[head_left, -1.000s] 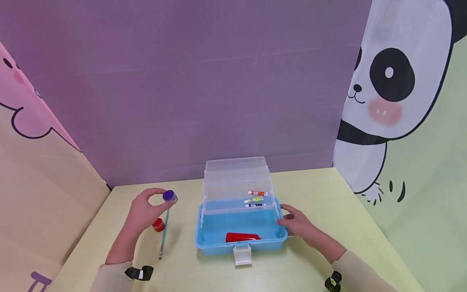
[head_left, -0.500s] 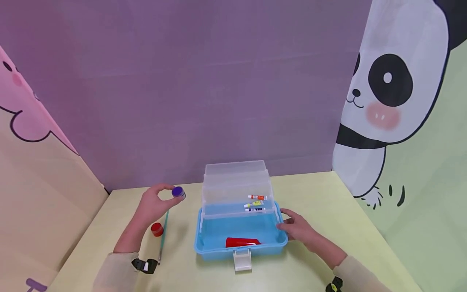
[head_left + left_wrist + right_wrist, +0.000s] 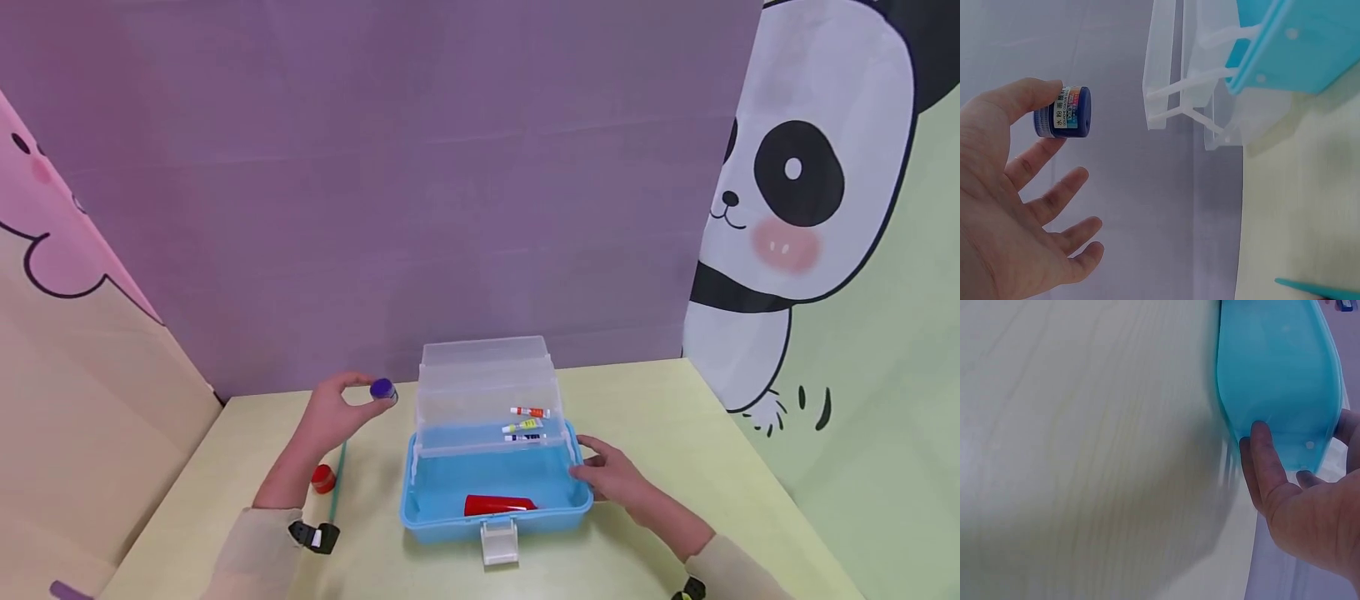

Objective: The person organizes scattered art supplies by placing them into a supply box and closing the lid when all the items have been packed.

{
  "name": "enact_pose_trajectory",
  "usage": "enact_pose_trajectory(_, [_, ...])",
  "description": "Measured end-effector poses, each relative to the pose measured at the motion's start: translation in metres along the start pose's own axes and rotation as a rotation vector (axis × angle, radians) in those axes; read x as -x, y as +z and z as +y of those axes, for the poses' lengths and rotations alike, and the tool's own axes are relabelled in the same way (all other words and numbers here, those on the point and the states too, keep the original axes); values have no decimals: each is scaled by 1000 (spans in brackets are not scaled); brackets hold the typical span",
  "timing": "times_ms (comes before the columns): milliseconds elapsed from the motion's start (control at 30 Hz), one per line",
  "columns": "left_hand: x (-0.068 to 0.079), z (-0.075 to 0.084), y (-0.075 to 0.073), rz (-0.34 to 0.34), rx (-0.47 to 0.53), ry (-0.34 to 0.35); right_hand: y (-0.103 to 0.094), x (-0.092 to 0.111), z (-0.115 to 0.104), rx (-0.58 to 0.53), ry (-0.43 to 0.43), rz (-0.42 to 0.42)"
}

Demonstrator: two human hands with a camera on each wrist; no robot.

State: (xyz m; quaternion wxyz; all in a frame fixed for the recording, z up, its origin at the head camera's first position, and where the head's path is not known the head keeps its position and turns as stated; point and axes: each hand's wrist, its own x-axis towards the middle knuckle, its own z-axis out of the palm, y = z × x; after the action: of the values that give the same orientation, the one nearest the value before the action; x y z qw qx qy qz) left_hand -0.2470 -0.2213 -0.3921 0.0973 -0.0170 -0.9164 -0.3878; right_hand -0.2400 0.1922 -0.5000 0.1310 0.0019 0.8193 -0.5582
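Observation:
My left hand [image 3: 330,417] pinches a small paint jar with a purple-blue lid [image 3: 383,390] between thumb and index finger, above the table and left of the box. In the left wrist view the jar's printed label [image 3: 1067,107] shows, and the other fingers spread away from it. At its right end, my right hand [image 3: 615,479] holds the light-blue plastic box [image 3: 435,531], thumb at the rim and fingers along the outer wall [image 3: 1279,369]. The box's translucent lid [image 3: 483,358] stands raised. A red tube [image 3: 498,505] lies inside near the front.
Left of the box, a red-lidded jar [image 3: 323,478] stands beside a teal paintbrush [image 3: 339,483], partly hidden by the left arm. Three small paint tubes [image 3: 522,426] lie in the translucent upper part. A white latch [image 3: 499,543] hangs at the box's front. A purple wall [image 3: 450,208] rises behind the table.
My left hand has moved right with the paint jar, closer to the box. The right hand stays at the box's right end. The view has tilted slightly upward.

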Motion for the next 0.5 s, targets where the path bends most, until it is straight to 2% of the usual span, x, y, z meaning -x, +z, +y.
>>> enact_pose_trajectory(233, [-8,11,7,-18,28,9,-1,3,0,11,-2,9])
enact_pose_trajectory(500, [-16,18,12,-26,-16,11,1,2,-1,1,-14,4])
